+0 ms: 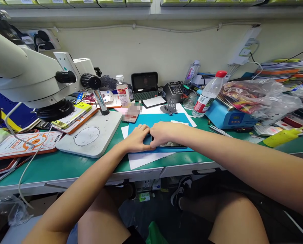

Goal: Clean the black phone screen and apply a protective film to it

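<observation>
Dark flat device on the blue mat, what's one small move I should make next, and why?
I'd probably ease your right hand slightly aside: it and your left hand meet at the left part of the dark flat device on the blue mat, hiding much of that part, so its state can't be checked from this view.

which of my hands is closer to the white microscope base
Left. Your left hand is just to the right of the white microscope base, apart from it; your right hand is farther right, beyond the left hand.
</observation>
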{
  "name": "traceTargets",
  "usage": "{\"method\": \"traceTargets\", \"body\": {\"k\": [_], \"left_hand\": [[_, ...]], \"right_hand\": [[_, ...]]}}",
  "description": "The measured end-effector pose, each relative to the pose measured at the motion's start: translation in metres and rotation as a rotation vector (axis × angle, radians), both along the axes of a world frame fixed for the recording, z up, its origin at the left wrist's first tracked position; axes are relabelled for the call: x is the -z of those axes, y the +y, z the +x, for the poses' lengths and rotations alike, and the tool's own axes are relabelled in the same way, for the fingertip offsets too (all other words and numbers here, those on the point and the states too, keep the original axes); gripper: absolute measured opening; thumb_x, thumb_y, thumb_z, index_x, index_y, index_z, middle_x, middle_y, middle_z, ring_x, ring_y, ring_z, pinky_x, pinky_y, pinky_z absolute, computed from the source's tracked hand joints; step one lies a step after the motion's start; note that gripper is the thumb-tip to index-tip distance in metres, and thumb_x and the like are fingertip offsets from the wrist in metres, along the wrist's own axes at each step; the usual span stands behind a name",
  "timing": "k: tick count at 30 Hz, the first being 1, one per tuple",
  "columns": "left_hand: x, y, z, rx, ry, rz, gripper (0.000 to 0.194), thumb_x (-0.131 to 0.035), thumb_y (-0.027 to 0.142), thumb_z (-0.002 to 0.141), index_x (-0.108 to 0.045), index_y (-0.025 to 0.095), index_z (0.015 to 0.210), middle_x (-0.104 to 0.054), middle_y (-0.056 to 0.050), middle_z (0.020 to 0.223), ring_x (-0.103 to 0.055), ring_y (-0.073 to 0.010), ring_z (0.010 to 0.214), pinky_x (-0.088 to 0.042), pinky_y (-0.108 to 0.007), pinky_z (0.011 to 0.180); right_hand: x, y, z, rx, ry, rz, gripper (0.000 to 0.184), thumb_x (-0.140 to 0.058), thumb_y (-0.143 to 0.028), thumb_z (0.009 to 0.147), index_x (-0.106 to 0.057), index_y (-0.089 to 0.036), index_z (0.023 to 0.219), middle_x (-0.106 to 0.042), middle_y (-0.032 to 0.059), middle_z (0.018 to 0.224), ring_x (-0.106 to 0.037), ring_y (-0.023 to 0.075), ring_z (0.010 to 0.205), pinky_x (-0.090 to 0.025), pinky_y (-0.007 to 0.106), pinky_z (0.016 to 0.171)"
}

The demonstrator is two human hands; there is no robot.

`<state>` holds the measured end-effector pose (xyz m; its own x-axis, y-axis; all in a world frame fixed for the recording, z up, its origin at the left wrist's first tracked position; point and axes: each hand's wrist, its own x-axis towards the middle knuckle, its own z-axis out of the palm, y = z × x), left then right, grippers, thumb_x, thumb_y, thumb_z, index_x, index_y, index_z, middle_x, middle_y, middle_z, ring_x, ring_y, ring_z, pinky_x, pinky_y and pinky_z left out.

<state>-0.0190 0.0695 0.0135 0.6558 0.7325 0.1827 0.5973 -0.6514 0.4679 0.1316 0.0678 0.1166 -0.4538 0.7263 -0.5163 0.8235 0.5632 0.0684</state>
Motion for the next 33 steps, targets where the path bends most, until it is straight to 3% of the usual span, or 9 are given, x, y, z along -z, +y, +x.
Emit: {"method": "traceTargets", "body": {"k": [17, 28, 33], "left_hand": [[-0.004, -0.002, 0.002, -0.013, 0.005, -0.005, 0.052, -0.073, 0.053, 0.075, -0.058, 0.022, 0.114, -0.055, -0.01, 0.116, -0.049, -0.0312, 0.108, -0.044, -0.047, 0.093], [-0.003, -0.002, 0.0, -0.001, -0.019, 0.019, 0.051, -0.071, 0.057, 0.077, -0.06, 0.023, 0.114, -0.055, -0.008, 0.115, -0.05, -0.0297, 0.108, -0.044, -0.046, 0.094], [-0.002, -0.003, 0.0, -0.003, -0.021, 0.015, 0.053, -0.072, 0.056, 0.077, -0.059, 0.025, 0.118, -0.055, -0.008, 0.119, -0.05, -0.0301, 0.111, -0.043, -0.048, 0.097]], "right_hand": [[0.0, -0.003, 0.004, -0.049, -0.016, 0.019, 0.049, -0.062, -0.046, 0.073, -0.072, -0.013, 0.108, -0.069, 0.0154, 0.099, -0.064, 0.0306, 0.087, -0.043, 0.035, 0.059], [0.0, 0.015, 0.021, -0.065, 0.001, -0.062, 0.052, -0.064, -0.06, 0.072, -0.067, -0.018, 0.102, -0.067, 0.0094, 0.095, -0.064, 0.0264, 0.077, -0.042, 0.034, 0.058], [0.003, 0.014, 0.032, -0.065, 0.039, -0.071, 0.069, -0.073, -0.064, 0.065, -0.061, -0.019, 0.116, -0.065, 0.009, 0.106, -0.063, 0.027, 0.084, -0.041, 0.033, 0.057]]}}
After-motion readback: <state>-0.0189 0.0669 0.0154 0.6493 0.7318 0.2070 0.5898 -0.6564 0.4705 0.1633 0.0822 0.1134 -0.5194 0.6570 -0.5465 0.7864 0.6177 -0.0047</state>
